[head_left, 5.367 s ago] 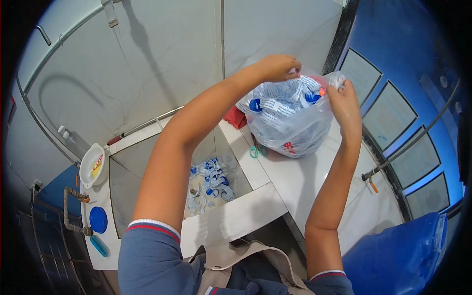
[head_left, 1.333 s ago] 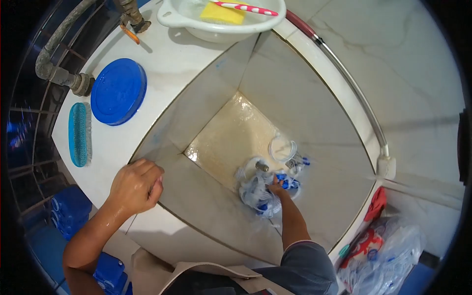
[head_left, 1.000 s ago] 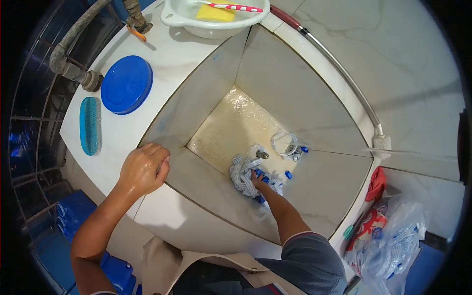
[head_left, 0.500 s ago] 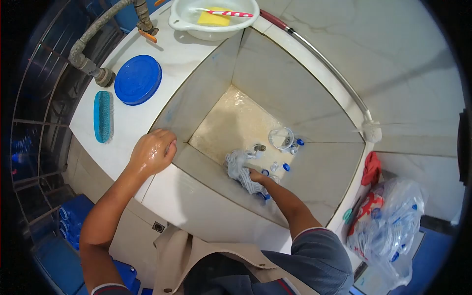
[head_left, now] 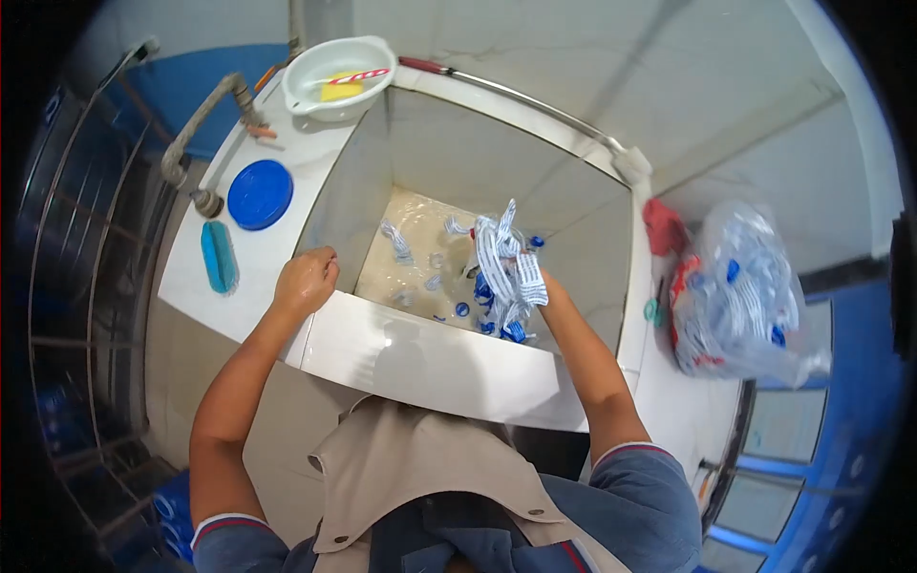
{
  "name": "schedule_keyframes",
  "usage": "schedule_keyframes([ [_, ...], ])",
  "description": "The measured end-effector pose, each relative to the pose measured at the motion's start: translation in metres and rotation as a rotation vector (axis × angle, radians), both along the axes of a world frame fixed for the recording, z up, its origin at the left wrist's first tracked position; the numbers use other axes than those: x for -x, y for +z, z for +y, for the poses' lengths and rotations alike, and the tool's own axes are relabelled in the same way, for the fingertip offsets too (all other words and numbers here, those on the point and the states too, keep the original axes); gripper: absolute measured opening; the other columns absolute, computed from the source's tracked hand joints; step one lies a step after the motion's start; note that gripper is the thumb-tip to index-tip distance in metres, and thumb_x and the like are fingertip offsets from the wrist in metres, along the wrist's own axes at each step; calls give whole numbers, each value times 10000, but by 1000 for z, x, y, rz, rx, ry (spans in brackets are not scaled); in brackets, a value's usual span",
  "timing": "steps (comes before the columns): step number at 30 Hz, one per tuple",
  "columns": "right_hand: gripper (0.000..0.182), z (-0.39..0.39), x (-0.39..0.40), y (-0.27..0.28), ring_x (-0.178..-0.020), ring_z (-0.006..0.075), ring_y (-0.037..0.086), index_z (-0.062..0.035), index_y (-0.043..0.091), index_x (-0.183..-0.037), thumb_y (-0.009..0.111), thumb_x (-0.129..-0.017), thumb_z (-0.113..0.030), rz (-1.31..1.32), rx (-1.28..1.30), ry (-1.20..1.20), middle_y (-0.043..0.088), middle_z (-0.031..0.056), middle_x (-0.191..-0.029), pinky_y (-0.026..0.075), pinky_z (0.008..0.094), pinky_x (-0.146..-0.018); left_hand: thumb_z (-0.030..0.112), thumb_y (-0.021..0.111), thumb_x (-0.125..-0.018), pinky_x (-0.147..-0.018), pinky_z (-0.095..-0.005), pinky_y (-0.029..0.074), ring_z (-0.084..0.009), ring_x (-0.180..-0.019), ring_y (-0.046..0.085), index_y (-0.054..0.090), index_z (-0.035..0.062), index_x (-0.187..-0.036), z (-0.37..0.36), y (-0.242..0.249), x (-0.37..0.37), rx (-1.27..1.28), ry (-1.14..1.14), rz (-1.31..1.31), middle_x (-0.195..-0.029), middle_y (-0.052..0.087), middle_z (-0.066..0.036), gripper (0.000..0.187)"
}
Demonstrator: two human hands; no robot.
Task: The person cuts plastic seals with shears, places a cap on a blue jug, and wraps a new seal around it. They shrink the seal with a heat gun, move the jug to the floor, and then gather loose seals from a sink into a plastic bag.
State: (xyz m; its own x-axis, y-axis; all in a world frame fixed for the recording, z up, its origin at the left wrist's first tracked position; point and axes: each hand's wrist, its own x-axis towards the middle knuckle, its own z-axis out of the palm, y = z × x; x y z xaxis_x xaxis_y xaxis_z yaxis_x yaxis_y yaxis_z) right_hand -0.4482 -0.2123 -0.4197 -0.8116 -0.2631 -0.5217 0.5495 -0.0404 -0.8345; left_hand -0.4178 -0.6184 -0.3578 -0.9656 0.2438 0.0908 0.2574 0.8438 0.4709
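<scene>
My left hand (head_left: pixel 308 280) is curled closed and rests on the near left rim of the deep tiled basin (head_left: pixel 420 334); nothing shows in it. Lifted over the basin, a tangled bunch of white-and-clear striped plastic wraps (head_left: pixel 501 258) hangs from my right hand (head_left: pixel 551 289). That bunch hides most of the fingers. Blue pieces dangle among the strips. Loose on the wet basin floor lie another striped wrap (head_left: pixel 395 242), small clear bits and a blue cap (head_left: pixel 462 309). A further blue cap (head_left: pixel 537 242) sits beyond the bunch.
On the left ledge are a blue round lid (head_left: pixel 260 195), a teal brush (head_left: pixel 219 258) and a pipe tap (head_left: pixel 205 202). A white bowl (head_left: pixel 304 69) with a yellow sponge stands at the back. A long-handled brush (head_left: pixel 535 107) lies along the far rim, a full plastic bag (head_left: pixel 735 296) at right.
My right hand has risen from the basin floor with a larger bunch of striped wraps. My view has shifted. The left hand stays closed on the rim.
</scene>
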Motion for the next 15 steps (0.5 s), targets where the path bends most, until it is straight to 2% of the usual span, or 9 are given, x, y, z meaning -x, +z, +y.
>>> schedule_keyframes([
  [5,286,43,-37,83,-918,194,581,-102,576,-1098,583,-822,-176,265,-71,-279,613,53,-1027,495,311,-772,93,495,-824,-755,-440,455,-364,-875,573,589,9,-945,22,-7,5,-109,-82,179,-940,604,-197,174],
  [6,280,55,-44,104,-915,199,583,-107,580,-1092,581,-822,-183,346,-120,-347,615,52,-1023,495,314,-766,93,495,-824,-755,-440,455,-364,-875,573,589,9,-945,39,-4,9,-117,-137,195,-940,604,-197,174],
  [8,267,78,-60,149,-909,210,587,-119,587,-1078,577,-822,-195,536,-256,-475,619,50,-1015,496,320,-754,73,500,-829,-781,-420,461,-378,-888,572,584,5,-985,90,14,9,-301,-268,117,-980,593,-207,190],
  [9,261,88,-69,174,-906,215,589,-125,591,-1072,575,-822,-202,646,-363,-530,621,49,-1011,497,323,-749,73,500,-829,-781,-420,461,-378,-888,572,584,5,-985,117,25,7,-305,-312,130,-980,593,-207,190],
  [11,250,104,-86,225,-900,225,592,-137,598,-1058,571,-823,-214,868,-662,-615,625,47,-1004,497,329,-737,137,513,-872,-796,-340,466,-271,-926,596,552,4,-1093,178,51,-1,-527,-473,-210,-1044,596,-164,261],
  [13,239,117,-101,279,-894,236,596,-149,606,-1045,567,-823,-227,1074,-1077,-668,629,45,-996,498,335,-726,175,528,-876,-797,-326,467,-243,-933,587,535,23,-1128,241,107,-26,-692,-592,-385,-1103,566,-153,295],
  [14,233,124,-107,305,-891,241,598,-155,609,-1038,565,-823,-233,1145,-1284,-690,631,44,-992,499,337,-720,181,530,-872,-804,-332,461,-252,-947,581,522,44,-1158,273,117,-26,-644,-692,-216,-1114,542,-155,317],
  [15,229,131,-113,331,-888,247,600,-161,613,-1032,563,-823,-239,1207,-1481,-706,633,44,-988,499,340,-715,163,528,-860,-804,-335,458,-270,-929,580,529,43,-1142,303,137,-30,-733,-738,-76,-1076,548,-155,306],
])
